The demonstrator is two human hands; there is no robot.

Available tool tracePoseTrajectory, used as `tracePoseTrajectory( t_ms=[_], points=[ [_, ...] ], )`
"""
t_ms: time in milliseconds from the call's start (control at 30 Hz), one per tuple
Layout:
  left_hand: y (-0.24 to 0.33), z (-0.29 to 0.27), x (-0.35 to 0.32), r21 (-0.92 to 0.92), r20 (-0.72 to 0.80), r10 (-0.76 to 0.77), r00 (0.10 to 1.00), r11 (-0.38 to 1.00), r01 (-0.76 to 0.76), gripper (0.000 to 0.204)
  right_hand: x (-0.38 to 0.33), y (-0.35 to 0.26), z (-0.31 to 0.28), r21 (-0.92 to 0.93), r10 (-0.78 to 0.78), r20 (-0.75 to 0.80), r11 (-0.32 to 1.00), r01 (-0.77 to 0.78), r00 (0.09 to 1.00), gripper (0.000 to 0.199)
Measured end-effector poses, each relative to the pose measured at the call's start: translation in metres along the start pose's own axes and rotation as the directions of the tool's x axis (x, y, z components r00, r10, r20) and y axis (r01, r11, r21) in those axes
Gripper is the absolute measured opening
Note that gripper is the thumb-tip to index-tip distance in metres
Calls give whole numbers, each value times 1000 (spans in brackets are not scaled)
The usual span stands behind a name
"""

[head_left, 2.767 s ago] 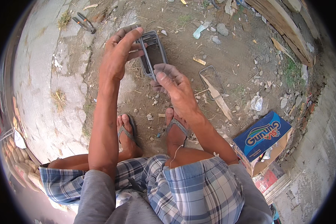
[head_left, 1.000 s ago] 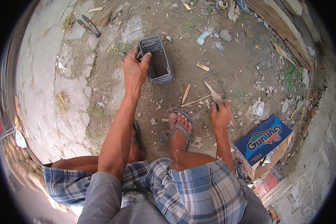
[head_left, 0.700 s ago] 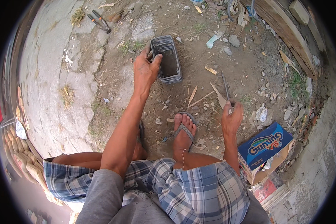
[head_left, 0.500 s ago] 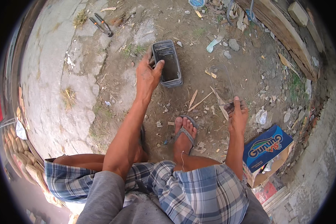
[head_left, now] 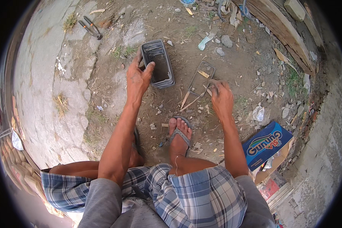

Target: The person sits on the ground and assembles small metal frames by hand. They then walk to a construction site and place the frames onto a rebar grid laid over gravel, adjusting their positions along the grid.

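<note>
A stack (head_left: pixel 158 64) of bent wire rectangles is stood on the dirt ground (head_left: pixel 239 68) and is gripped by the left hand (head_left: pixel 138 78), the thumb hooked over its near edge and the fingers laid along its left side. A single wire frame (head_left: pixel 201 78) is lying flat on the dirt just right of the stack, and its near corner is pinched by the right hand (head_left: pixel 221 99), fingers curled shut on the wire. Wood splinters (head_left: pixel 188 100) are scattered beneath the frame. A sandalled foot (head_left: pixel 179 133) is planted between the two arms. Pliers (head_left: pixel 90 27) are left well apart at the upper left, and a blue carton (head_left: pixel 266 144) is seen at the right.
</note>
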State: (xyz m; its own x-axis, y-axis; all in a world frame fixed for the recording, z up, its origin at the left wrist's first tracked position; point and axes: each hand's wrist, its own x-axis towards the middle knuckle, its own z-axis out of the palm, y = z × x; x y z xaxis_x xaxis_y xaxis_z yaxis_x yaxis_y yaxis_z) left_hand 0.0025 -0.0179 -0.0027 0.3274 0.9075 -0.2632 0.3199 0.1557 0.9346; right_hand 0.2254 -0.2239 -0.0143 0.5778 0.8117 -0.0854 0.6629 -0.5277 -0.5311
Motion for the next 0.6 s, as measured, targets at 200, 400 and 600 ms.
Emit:
tracePoseTrajectory(
  t_ms=[200, 400, 600],
  points=[
    [3, 5, -1, -43, 18, -3, 1000, 999, 4, 68, 50, 33, -10, -344, -372, 316, 812, 471, 873, 32],
    [-3, 3, 0, -55, 21, 16, 1000, 998, -15, 67, 73, 46, -22, -323, -568, 412, 639, 698, 712, 26],
    [-4, 5, -1, -72, 25, 13, 1000, 997, -11, 66, 68, 30, -47, -146, -608, 293, 734, 663, 737, 25]
  ],
)
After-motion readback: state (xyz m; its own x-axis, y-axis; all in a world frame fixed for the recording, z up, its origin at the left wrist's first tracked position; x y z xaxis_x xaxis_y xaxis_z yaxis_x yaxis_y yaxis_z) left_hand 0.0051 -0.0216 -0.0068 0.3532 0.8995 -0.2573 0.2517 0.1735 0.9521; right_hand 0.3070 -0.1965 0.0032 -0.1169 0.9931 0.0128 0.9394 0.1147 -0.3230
